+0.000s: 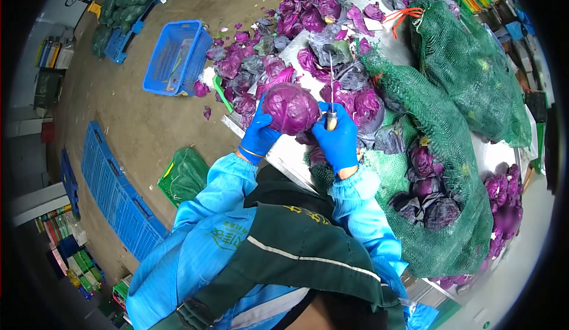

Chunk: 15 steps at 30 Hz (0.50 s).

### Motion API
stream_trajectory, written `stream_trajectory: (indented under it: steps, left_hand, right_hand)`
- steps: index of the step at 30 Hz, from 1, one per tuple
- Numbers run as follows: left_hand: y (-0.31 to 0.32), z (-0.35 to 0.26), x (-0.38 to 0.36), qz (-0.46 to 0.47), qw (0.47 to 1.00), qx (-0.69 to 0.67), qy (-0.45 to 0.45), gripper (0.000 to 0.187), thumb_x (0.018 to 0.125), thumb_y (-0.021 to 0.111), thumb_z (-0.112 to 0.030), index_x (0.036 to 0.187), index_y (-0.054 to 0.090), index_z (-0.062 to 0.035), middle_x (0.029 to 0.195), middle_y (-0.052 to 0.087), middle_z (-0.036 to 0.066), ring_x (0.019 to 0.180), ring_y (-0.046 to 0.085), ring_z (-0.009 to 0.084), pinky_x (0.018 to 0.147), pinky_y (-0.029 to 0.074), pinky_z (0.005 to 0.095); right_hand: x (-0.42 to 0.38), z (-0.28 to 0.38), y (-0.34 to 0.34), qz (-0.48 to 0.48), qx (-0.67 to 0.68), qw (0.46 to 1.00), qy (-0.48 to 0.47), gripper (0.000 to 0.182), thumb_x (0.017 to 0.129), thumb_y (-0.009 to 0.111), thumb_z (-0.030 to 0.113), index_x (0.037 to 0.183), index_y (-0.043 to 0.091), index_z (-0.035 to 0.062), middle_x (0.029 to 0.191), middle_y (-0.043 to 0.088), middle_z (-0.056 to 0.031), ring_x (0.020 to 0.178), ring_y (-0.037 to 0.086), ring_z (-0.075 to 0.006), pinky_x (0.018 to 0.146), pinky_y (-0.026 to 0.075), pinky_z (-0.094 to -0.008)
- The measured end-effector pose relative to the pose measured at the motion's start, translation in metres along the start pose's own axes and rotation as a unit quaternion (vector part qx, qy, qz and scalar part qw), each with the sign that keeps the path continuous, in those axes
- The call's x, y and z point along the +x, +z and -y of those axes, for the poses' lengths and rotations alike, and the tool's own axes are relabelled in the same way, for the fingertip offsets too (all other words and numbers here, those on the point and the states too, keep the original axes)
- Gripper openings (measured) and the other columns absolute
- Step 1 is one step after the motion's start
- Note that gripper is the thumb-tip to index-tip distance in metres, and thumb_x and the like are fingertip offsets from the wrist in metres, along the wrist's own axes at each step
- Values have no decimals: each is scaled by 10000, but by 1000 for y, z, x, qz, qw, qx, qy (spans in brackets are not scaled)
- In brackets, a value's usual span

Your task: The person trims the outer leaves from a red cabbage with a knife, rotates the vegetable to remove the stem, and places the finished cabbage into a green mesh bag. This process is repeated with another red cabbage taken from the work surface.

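Observation:
In a blue glove, my left hand [259,133] grips a round red cabbage [290,109] from its left side, over the near edge of the metal table [290,155]. My right hand [336,139], gloved in blue too, is closed round the wooden handle of a knife [332,87], whose thin blade points up and away from me. The right fingers are close against the cabbage's right side. Loose purple and dark outer leaves [243,72] lie heaped just beyond both hands. An opened green mesh sack [438,235] at my right has more red cabbages [428,170] inside.
A full green mesh sack [468,69] with an orange tie stands at the far right. Trimmed red cabbages [504,202] are piled beyond the open sack. On the floor at left are a blue crate [151,81], a blue pallet [112,187] and a green mesh bag [184,176].

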<state>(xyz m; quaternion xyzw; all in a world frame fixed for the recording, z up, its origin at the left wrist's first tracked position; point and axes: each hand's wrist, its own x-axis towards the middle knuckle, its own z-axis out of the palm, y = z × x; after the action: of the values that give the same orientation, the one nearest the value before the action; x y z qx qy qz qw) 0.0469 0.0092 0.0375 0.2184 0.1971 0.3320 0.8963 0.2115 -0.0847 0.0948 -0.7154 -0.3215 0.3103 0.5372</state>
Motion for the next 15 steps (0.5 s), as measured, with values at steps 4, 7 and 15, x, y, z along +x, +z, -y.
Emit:
stream_trajectory:
  steps: [4,7,15]
  left_hand:
    - [-2,-1,-1,27,984,-171,-38,707,786,576,-165,1421,279,-80,1406,378,119,1308,359,306,1094,300,472]
    - [0,-7,1,-5,978,-202,-46,720,768,595,-143,1421,295,-112,1390,394,101,1294,377,299,1094,299,466]
    - [34,-13,8,-73,986,133,75,769,720,692,-132,1394,322,-132,1328,423,100,1220,440,247,1017,406,390]
  right_hand:
    - [14,-57,-16,-25,-14,999,33,267,721,630,74,985,625,32,687,601,-52,631,579,-119,596,475,-293]
    - [20,-69,-29,-93,-162,982,9,328,753,640,92,1077,618,39,712,622,-78,637,581,-141,605,469,-293]
    - [-40,1,-28,74,-189,974,-103,458,891,586,244,1330,476,170,955,638,-161,733,646,-291,635,505,-353]
